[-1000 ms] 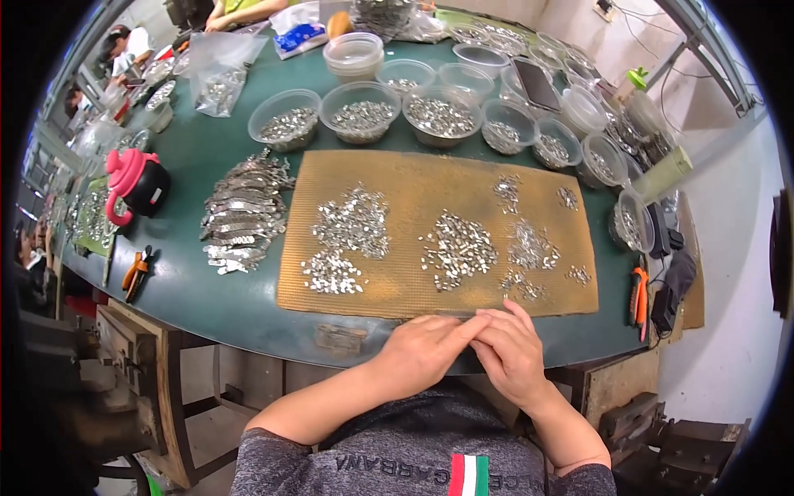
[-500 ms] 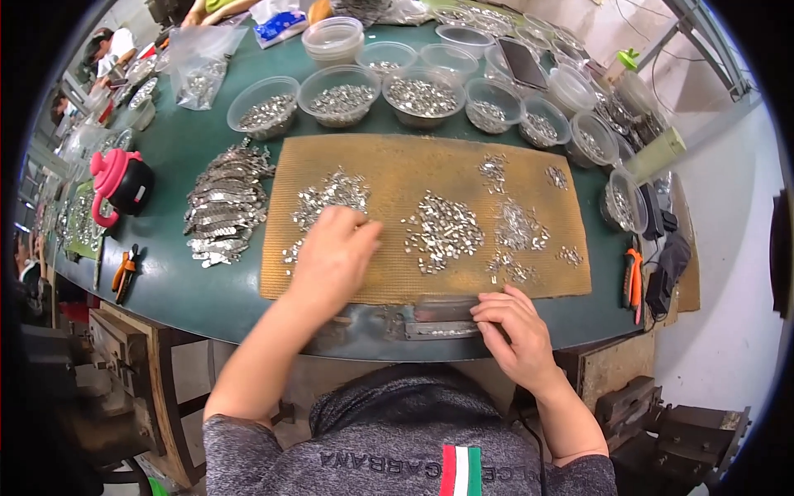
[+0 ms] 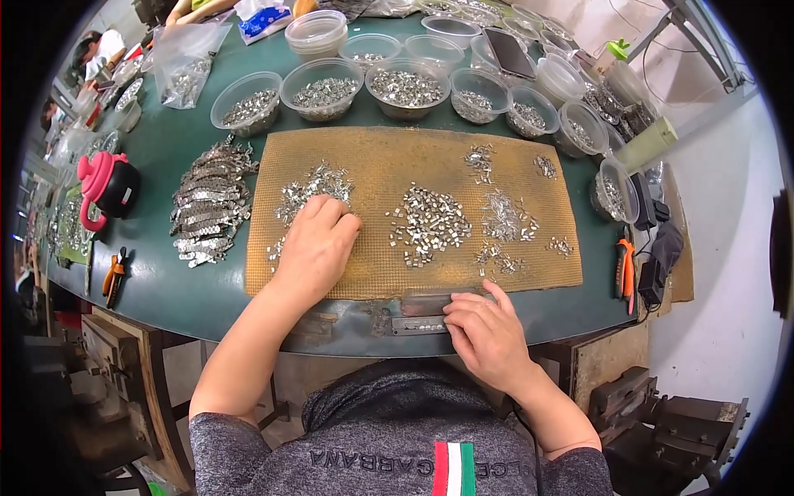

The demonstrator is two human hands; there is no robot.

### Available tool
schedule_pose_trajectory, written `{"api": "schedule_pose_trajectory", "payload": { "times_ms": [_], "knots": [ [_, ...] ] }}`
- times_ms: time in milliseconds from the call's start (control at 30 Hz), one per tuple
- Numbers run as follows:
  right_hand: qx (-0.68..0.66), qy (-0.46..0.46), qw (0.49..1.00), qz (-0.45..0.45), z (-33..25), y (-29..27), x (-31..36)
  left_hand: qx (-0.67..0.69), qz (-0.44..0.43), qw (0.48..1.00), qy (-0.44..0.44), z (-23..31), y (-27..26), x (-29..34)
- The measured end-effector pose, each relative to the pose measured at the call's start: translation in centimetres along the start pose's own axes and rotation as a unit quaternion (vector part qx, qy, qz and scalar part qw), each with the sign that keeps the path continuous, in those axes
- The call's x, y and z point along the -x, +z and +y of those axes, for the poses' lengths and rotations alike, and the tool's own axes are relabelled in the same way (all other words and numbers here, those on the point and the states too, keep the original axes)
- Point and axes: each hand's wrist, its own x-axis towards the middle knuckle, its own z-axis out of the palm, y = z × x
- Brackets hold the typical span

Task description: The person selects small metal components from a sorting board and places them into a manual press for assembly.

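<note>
My left hand (image 3: pixel 316 250) hangs over the near edge of a pile of small shiny metal pieces (image 3: pixel 318 183) on the left of a tan ribbed mat (image 3: pixel 372 277). Its fingers are curled together, and whatever they pinch is hidden beneath them. At the table's front edge my right hand (image 3: pixel 492 335) rests over the right end of a narrow metal jig (image 3: pixel 407 326), thumb and fingers apart. A row of small bright pieces lies in the jig's slot. Between the hands spreads a bigger pile of metal links (image 3: pixel 430 219), with several smaller heaps (image 3: pixel 503 217) to its right.
Plastic tubs of metal parts (image 3: pixel 405 89) line the mat's far side. Left of it lie stacked metal link strips (image 3: pixel 211 207), a pink-lidded black cup (image 3: pixel 112 186) and orange-handled pliers (image 3: pixel 114 277). More orange-handled pliers (image 3: pixel 624 269) lie at right. A phone (image 3: pixel 509 54) rests on tubs.
My right hand has slid a little left along the jig. My left hand stays by the left pile, its fingers now drawn closer together. The whole view has shifted slightly.
</note>
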Motion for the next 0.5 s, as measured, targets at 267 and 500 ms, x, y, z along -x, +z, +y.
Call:
{"api": "schedule_pose_trajectory", "payload": {
  "times_ms": [267,500],
  "knots": [
    [0.046,-0.029,0.999,-0.004,-0.9,-0.1,-0.3,0.006,0.024,1.000,0.000,-0.5,-0.4,0.2],
    [-0.003,0.019,0.999,-0.039,-0.7,-1.3,0.0,0.063,0.008,0.998,-0.015,1.6,-2.0,0.7]
  ]
}}
